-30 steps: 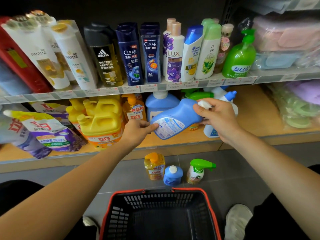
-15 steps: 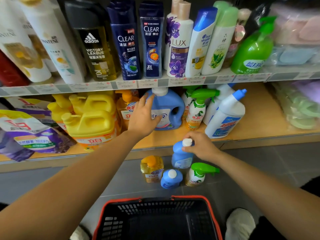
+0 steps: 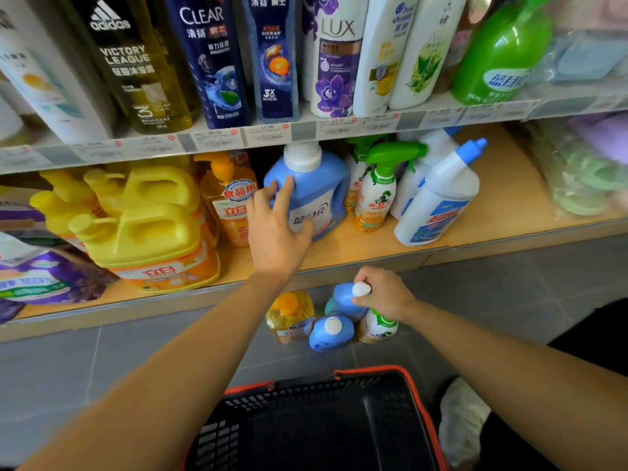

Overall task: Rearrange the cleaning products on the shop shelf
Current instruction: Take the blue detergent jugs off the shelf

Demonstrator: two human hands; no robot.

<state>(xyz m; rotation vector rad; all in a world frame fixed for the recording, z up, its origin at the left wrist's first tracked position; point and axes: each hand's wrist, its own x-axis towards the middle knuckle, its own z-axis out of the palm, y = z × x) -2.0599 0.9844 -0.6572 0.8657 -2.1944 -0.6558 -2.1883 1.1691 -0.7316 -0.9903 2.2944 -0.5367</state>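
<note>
Our right hand (image 3: pixel 385 294) grips the small blue plastic bottle (image 3: pixel 339 299) by its white-capped neck on the floor (image 3: pixel 509 300). Our left hand (image 3: pixel 277 229), fingers extended, touches the large blue plastic jug (image 3: pixel 319 195) on the shelf (image 3: pixel 492 219); we judge it heavy, so support its base.

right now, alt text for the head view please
A person's right hand grips a small blue bottle among other bottles on the floor, while the left hand touches a large blue detergent jug on the lower shelf.

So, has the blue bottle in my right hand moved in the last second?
Yes: the blue bottle went down from lower shelf level to the floor below it, right hand gripping its top.
</note>
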